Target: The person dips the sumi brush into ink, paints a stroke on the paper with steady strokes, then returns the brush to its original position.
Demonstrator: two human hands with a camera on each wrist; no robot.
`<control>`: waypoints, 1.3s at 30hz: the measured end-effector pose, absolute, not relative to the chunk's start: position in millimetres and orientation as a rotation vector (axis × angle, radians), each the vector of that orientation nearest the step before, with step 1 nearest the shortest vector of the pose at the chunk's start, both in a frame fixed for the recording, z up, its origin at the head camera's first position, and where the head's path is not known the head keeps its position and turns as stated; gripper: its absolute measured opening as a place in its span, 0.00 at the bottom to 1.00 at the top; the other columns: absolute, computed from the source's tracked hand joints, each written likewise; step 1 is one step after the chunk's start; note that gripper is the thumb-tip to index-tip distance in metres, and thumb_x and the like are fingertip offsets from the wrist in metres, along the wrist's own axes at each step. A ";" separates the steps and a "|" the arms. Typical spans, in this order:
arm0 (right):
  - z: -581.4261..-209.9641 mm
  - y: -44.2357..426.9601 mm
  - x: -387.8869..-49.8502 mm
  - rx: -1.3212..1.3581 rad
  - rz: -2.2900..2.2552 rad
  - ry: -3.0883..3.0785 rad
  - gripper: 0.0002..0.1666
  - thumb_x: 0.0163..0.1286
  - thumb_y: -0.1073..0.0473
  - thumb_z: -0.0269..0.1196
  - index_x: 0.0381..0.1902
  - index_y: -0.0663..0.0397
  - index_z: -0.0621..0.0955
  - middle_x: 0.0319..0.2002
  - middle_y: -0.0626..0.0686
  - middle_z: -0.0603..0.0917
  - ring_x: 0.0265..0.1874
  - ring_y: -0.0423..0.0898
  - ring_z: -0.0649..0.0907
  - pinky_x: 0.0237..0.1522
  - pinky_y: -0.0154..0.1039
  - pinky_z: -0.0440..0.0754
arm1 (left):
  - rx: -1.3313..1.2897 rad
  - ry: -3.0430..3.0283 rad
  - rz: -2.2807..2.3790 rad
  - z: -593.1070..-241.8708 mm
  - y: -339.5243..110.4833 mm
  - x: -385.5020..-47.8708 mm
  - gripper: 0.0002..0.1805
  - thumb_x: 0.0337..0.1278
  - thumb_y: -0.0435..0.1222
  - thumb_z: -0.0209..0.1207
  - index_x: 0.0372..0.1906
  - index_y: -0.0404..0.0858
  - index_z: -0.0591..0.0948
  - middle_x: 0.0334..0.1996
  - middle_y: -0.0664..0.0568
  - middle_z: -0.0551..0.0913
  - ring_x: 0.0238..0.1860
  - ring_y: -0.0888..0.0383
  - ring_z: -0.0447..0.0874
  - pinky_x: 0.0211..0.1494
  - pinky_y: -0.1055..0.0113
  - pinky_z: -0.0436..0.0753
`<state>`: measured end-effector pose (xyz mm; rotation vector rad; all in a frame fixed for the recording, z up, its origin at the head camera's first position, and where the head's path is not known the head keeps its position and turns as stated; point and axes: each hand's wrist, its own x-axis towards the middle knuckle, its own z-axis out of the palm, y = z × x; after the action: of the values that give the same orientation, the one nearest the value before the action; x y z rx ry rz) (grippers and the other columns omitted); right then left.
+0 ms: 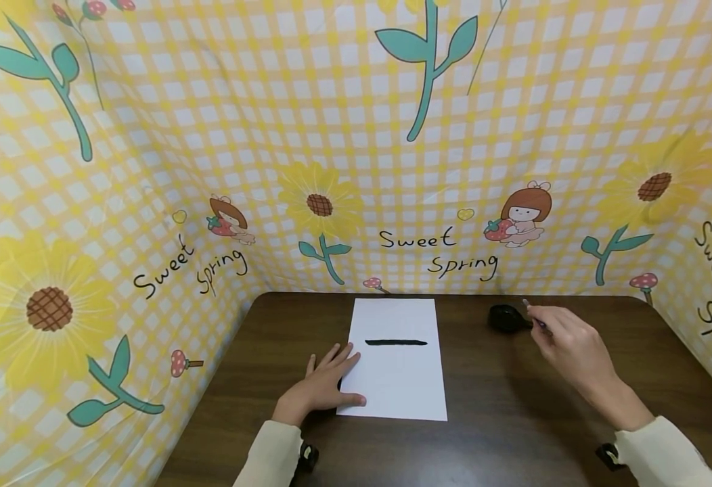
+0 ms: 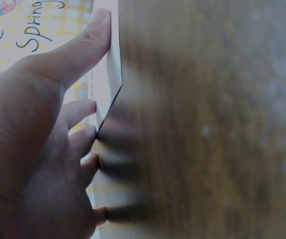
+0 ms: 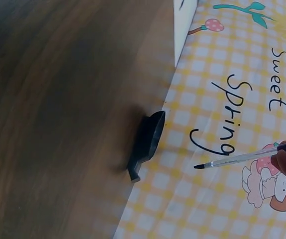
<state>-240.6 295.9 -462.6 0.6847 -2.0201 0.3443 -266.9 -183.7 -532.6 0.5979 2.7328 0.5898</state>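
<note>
A white sheet of paper [image 1: 392, 385] lies on the table with one thick black horizontal stroke [image 1: 396, 343] across it. My left hand [image 1: 321, 387] rests on the paper's left edge, fingers spread and thumb on the lower part. My right hand [image 1: 569, 343] pinches a thin paintbrush [image 3: 239, 158] with a clear shaft and a dark, pointed tip. In the right wrist view the brush tip is apart from the small black dish [image 3: 147, 137], which has a short handle. The head view puts the right hand just to the right of that dish.
The dark brown wooden table [image 1: 478, 433] backs onto a yellow checked cloth [image 1: 392, 169] printed with sunflowers and lettering. That cloth hangs at the left, back and right. Black wrist straps [image 1: 308, 458] show at both cream sleeves [image 1: 271, 453].
</note>
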 end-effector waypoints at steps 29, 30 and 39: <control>-484.6 315.0 -240.1 0.874 0.106 -2.054 0.36 0.91 0.50 0.38 0.46 0.68 0.87 0.47 0.64 0.90 0.46 0.61 0.88 0.36 0.54 0.89 | 0.603 2.749 0.589 -537.0 -184.9 -266.7 0.56 0.59 0.65 0.69 0.86 0.49 0.61 0.88 0.49 0.50 0.89 0.40 0.41 0.80 0.22 0.36; -485.1 315.7 -240.3 0.883 0.097 -2.056 0.36 0.90 0.51 0.37 0.47 0.68 0.87 0.47 0.64 0.90 0.46 0.61 0.88 0.36 0.54 0.89 | 0.603 2.750 0.590 -537.1 -184.9 -266.7 0.56 0.59 0.65 0.69 0.86 0.49 0.61 0.88 0.49 0.50 0.89 0.40 0.41 0.80 0.22 0.36; -491.5 322.4 -242.4 0.935 0.055 -2.081 0.37 0.89 0.54 0.32 0.48 0.68 0.86 0.48 0.66 0.89 0.46 0.62 0.88 0.29 0.52 0.88 | 0.605 2.742 0.601 -536.4 -185.0 -266.9 0.56 0.59 0.65 0.70 0.86 0.48 0.61 0.88 0.49 0.50 0.89 0.40 0.41 0.80 0.22 0.35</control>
<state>-242.4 322.4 -491.5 0.9354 -2.0814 0.0553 -266.9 -185.0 -536.4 0.6050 2.7425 0.6011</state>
